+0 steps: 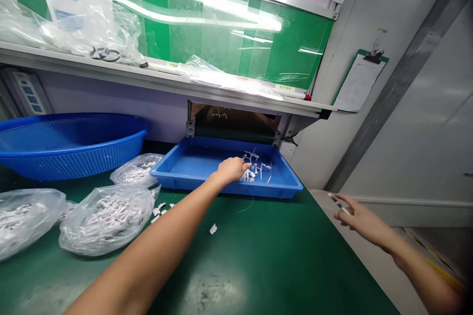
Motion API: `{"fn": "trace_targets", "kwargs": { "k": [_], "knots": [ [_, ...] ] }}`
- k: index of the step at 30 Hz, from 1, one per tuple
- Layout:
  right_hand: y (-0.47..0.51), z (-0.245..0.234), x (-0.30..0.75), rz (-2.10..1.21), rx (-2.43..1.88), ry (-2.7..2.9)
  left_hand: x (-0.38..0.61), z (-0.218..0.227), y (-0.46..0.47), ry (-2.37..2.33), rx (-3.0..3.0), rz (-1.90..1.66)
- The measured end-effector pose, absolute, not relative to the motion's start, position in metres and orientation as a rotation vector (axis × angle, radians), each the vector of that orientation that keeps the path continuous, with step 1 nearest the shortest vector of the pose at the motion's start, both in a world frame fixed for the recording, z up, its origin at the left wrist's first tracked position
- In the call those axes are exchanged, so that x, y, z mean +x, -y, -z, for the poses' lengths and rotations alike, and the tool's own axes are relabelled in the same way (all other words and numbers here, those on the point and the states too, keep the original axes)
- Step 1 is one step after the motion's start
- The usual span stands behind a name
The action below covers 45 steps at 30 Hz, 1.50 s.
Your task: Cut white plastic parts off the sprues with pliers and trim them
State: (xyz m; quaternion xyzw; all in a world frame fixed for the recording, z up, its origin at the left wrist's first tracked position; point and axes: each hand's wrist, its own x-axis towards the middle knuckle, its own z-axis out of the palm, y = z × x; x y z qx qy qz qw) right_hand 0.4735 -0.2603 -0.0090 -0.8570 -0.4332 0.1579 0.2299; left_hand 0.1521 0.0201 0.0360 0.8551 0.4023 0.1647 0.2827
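Note:
My left hand (232, 169) reaches over the front of a shallow blue tray (227, 187). Its fingers curl down beside thin white plastic sprues and small parts (260, 167); the fingertips are partly hidden, so what they grip cannot be made out. Beyond the right edge of the green table, my right hand (351, 216) is closed around a small, pale, stick-like piece (340, 204), slightly blurred. Behind the tray is a dark opening (236, 120) with a white sprue (219, 115) lying in it.
Clear bags (109, 219) of white parts and a large blue basket (74, 155) stand on the left. Loose white pieces (213, 229) lie on the green table (288, 251). A shelf (158, 78) crosses above the tray. A clipboard (360, 81) hangs on the right wall.

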Motion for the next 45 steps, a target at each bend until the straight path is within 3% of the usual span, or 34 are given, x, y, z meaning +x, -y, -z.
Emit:
{"fn": "trace_targets", "kwargs": {
  "k": [5, 10, 15, 20, 29, 45],
  "knots": [
    [0.221, -0.013, 0.397, -0.462, -2.192, 1.559, 0.185, -0.021, -0.050, -0.978, 1.992, -0.223],
    [0.166, -0.025, 0.342, -0.379, -1.846, 1.537, 0.165, -0.023, -0.051, -0.751, 1.674, -0.517],
    [0.125, -0.022, 0.291, -0.645, -1.441, 1.453, 0.124, -0.019, -0.007, -0.603, 1.586, -0.533],
    [0.124, -0.002, 0.262, -0.831, -1.300, 1.489, 0.079, -0.005, 0.033, -0.630, 1.847, -0.456],
    [0.127, 0.048, 0.245, -0.391, -1.736, 1.754, 0.042, 0.030, 0.040, -0.840, 2.048, -0.874],
    [0.129, 0.054, 0.237, -0.306, -1.766, 1.811, 0.046, 0.030, 0.054, -0.775, 2.073, -0.838]
  ]
}}
